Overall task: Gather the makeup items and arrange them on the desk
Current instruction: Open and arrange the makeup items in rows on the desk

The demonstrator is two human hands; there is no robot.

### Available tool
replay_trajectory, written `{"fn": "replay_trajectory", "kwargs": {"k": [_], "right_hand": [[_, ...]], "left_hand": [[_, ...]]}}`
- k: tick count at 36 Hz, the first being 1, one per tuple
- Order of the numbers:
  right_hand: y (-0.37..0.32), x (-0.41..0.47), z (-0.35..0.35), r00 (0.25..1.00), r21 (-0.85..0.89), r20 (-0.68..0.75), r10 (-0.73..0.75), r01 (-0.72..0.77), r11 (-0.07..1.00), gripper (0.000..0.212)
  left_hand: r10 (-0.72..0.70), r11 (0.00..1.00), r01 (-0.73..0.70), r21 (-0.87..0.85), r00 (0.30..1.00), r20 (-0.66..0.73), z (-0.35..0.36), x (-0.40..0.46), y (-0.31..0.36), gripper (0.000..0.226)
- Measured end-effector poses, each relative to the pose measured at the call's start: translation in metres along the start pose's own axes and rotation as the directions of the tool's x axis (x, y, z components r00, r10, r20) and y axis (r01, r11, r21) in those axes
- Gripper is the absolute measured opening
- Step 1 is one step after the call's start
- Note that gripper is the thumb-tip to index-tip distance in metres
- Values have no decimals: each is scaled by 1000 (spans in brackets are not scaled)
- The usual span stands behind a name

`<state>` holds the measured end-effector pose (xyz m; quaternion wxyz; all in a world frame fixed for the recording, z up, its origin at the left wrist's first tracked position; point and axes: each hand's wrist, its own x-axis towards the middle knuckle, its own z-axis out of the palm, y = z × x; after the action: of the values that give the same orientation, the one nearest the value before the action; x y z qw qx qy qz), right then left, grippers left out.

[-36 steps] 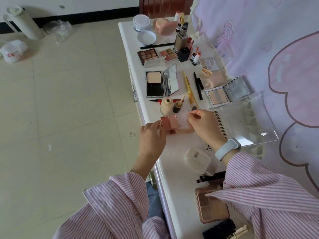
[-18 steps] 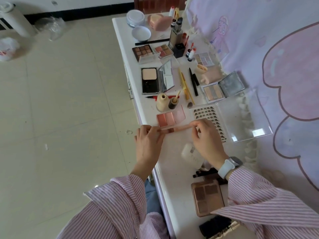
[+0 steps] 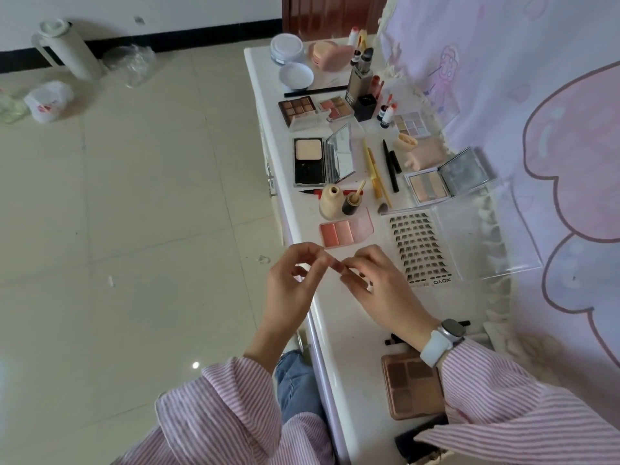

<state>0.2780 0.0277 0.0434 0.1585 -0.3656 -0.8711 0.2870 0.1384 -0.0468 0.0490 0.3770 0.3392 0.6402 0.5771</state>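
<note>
My left hand (image 3: pixel 295 280) and my right hand (image 3: pixel 379 290) meet fingertip to fingertip above the front edge of the white desk (image 3: pixel 345 330). Both pinch a small pink applicator (image 3: pixel 336 265), which the fingers mostly hide. Just beyond the hands an open pink blush palette (image 3: pixel 337 233) lies flat on the desk. To its right sits a clear box of false lashes (image 3: pixel 419 246) with its lid open. Farther back are a foundation bottle (image 3: pixel 330 201), an open powder compact (image 3: pixel 310 161) and a mirrored highlighter palette (image 3: pixel 429 187).
A brown eyeshadow palette (image 3: pixel 412 384) lies near my right sleeve, with black pencils beside it. More palettes, lipsticks, jars and brushes crowd the far end of the desk. A pink printed curtain (image 3: pixel 536 129) hangs along the right. On the tiled floor at left stand a thermos (image 3: pixel 67 48) and plastic bags.
The blush palette has left my left hand and now lies open on the desk. Both hands drew back toward me, and the pink applicator between them now shows only as a short bit.
</note>
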Motion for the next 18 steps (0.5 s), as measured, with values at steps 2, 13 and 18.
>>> {"fn": "replay_trajectory", "kwargs": {"k": [2,13,18], "right_hand": [[-7,2,-1,992,163,-38,124,-116,980,13],[-21,6,-10,787,790,308,534,-524,317,6],[-24,4,-15,793,840,379,477,-511,182,32]], "left_hand": [[-29,1000,29,-11,999,-13,-1,-2,-1,20],[-158,986,153,67,985,73,-6,-23,-18,26],[-69,979,63,195,997,25,-7,-20,-18,18]]}}
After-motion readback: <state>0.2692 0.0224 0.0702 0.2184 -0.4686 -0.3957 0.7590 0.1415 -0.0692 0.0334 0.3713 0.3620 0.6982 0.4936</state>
